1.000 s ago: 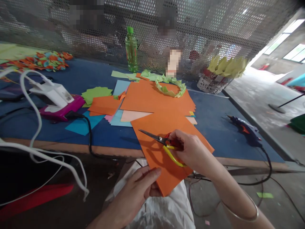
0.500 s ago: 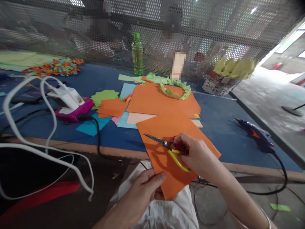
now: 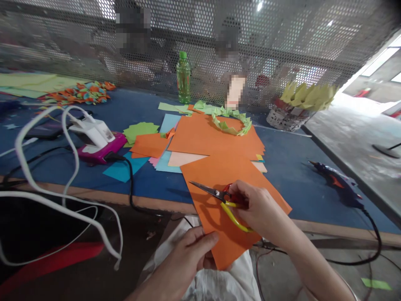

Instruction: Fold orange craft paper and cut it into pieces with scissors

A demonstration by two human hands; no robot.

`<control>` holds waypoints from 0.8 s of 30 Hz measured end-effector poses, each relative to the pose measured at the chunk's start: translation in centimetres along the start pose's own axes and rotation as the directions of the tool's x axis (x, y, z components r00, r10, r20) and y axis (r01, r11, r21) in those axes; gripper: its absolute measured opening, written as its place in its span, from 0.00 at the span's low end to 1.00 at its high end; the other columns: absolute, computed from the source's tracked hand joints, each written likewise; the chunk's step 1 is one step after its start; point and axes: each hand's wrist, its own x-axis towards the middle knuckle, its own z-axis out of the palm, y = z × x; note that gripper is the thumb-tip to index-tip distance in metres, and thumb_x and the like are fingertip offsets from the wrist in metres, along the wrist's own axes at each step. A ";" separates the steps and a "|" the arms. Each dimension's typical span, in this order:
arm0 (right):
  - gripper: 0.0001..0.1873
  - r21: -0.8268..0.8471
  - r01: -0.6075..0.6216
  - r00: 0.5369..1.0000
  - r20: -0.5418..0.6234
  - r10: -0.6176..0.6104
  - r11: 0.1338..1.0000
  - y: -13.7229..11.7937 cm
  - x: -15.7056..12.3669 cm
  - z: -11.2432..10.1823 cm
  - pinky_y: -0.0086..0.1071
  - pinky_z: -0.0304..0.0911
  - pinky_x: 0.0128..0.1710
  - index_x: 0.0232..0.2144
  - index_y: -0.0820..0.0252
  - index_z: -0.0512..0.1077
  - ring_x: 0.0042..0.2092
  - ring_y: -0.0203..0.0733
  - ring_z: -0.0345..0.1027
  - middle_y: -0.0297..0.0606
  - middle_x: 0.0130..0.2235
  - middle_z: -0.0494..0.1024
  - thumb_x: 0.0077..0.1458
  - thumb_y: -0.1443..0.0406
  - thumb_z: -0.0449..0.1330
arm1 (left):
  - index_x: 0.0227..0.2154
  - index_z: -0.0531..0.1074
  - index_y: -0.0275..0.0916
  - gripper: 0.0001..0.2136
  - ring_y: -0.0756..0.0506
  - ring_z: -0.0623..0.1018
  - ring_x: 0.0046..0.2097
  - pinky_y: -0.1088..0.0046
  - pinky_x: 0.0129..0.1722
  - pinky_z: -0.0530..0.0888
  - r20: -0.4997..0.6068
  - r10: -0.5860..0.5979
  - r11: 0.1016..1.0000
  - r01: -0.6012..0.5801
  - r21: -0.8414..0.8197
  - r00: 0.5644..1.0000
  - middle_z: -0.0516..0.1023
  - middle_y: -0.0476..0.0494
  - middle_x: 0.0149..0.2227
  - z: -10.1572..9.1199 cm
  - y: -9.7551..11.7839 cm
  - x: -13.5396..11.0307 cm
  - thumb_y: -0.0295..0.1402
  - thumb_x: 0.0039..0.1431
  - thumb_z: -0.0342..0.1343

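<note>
An orange sheet of paper (image 3: 203,175) slants over the table's front edge, its near corner above my lap. My left hand (image 3: 196,246) pinches that sheet at its lower left edge, thumb on top and fingers beneath. Over the same sheet, my right hand (image 3: 255,205) holds a pair of scissors (image 3: 216,193) with red and yellow handles. Their dark blades lie together and point to the left across the paper. Beyond the held sheet rests a stack of orange paper (image 3: 194,133), with a ring of folded green paper (image 3: 234,129) on its far part.
A hot glue gun (image 3: 336,182) lies at the right. White plugs sit in a magenta power strip (image 3: 103,152) at the left, and white cables loop over the front edge. A green bottle (image 3: 183,81) and a basket (image 3: 285,115) stand near the perforated metal screen (image 3: 200,25).
The whole view has shifted slightly, so things appear a little lower. Both hands, the scissors and the orange sheet keep nearly the same positions relative to one another.
</note>
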 end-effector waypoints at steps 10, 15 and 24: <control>0.12 -0.055 0.006 1.000 -0.009 -0.007 0.998 -0.2 0.0 0.1 0.25 0.54 0.27 0.32 0.55 0.67 0.27 0.32 0.61 0.26 0.28 0.74 0.46 0.75 0.59 | 0.41 0.78 0.41 0.17 0.41 0.81 0.41 0.67 0.37 0.77 -0.020 0.050 0.997 -0.051 -0.051 0.999 0.83 0.43 0.42 0.3 -1.0 1.5 0.39 0.49 0.71; 0.15 -0.055 0.005 1.000 -0.014 -0.006 0.998 -0.4 0.0 0.1 0.25 0.52 0.27 0.31 0.56 0.67 0.26 0.31 0.59 0.24 0.26 0.72 0.42 0.78 0.58 | 0.39 0.77 0.37 0.14 0.39 0.82 0.36 0.60 0.36 0.78 0.002 0.088 0.996 -0.088 0.001 0.996 0.84 0.39 0.38 1.3 -0.9 1.7 0.39 0.52 0.68; 0.14 -0.021 -0.009 1.000 -0.018 0.009 1.000 -0.8 0.0 -0.2 0.25 0.54 0.28 0.32 0.56 0.67 0.26 0.31 0.60 0.25 0.28 0.73 0.45 0.77 0.60 | 0.40 0.75 0.39 0.13 0.43 0.82 0.32 0.70 0.32 0.74 -0.037 0.155 0.988 -0.154 0.024 0.987 0.84 0.43 0.37 1.7 -1.0 1.8 0.39 0.55 0.67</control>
